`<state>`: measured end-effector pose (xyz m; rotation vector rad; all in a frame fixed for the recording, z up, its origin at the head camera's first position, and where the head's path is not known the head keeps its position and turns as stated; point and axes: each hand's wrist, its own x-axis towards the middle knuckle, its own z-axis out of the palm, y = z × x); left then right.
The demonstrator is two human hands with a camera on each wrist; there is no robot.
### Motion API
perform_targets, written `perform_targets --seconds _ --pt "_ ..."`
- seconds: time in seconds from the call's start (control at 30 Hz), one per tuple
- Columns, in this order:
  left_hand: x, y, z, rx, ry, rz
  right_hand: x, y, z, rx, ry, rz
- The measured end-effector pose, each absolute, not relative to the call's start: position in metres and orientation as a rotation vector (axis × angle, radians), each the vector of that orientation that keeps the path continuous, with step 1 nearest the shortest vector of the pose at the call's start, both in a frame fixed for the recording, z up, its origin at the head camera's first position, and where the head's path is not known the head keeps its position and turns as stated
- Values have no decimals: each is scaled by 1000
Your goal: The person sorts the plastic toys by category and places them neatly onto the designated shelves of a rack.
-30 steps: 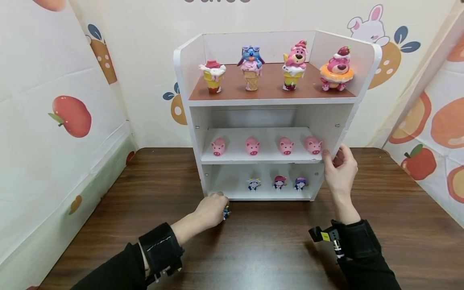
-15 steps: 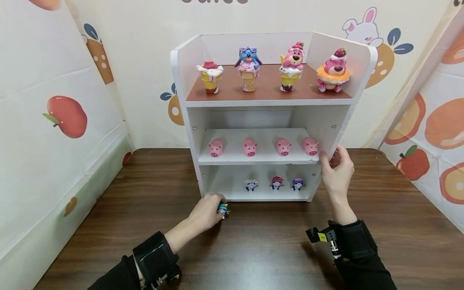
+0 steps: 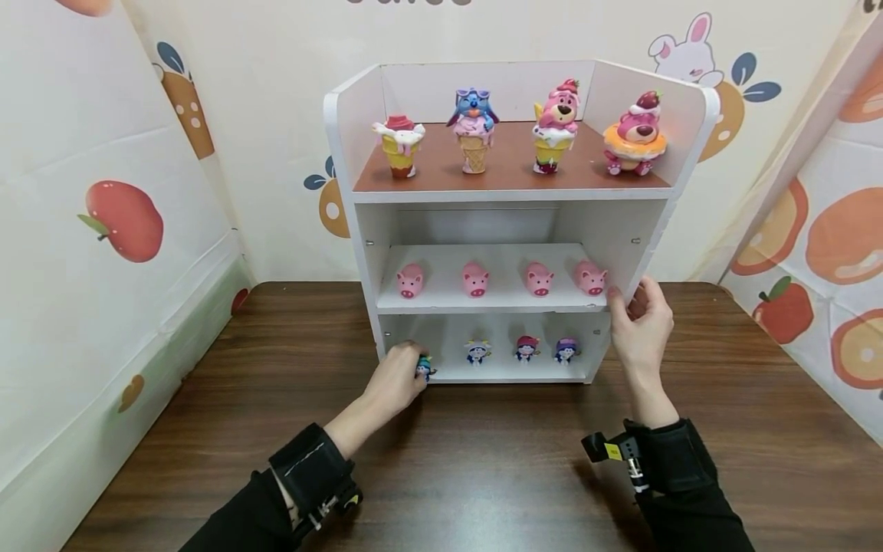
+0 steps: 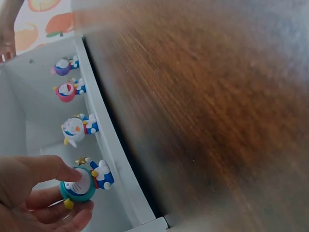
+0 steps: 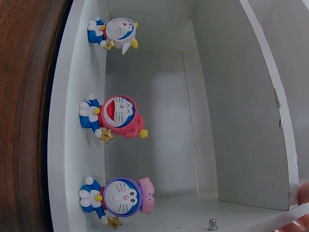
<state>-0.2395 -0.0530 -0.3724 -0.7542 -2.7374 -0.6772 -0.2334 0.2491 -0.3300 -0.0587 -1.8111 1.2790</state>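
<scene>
My left hand (image 3: 395, 381) pinches a small blue-and-white cat figurine (image 4: 86, 190) with a teal hood between thumb and fingers. It is at the left end of the white display shelf's (image 3: 510, 196) bottom compartment, close over its floor. To its right in that compartment stand three similar figurines: one with a white hood (image 3: 478, 352), one with a red-pink hood (image 5: 121, 116) and one with a purple hood (image 5: 123, 197). My right hand (image 3: 641, 326) grips the front edge of the shelf's right side panel, at middle-board height; its fingers are mostly out of the right wrist view.
Several pink pig figurines (image 3: 475, 280) line the middle board. On the brown top level stand an ice-cream cup figure (image 3: 402, 149), a blue cone figure (image 3: 474, 130) and two pink bear figures (image 3: 557, 126). The shelf stands on a dark wooden table (image 3: 497, 460) before a printed wall.
My left hand has lifted the teal-hooded figurine from in front of the shelf up and into the left of the bottom compartment. My right hand keeps its grip on the side panel.
</scene>
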Motion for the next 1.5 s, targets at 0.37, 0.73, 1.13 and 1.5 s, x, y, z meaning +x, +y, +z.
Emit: perform_targets --seconds 0.37,0.73,1.13,1.5 --pt "-256 -47 -374 -681 -2778 -620 -233 249 -332 -64 -1811 1285" --pt "-264 -42 -376 -587 -2840 -615 -233 247 -333 -35 -1781 1296" --pt "-267 -41 -378 -595 -2842 -577 -233 247 -331 -17 -1783 1275" --pt "-264 -39 -377 -612 -2847 -552 -233 247 -333 -1 -1782 1265"
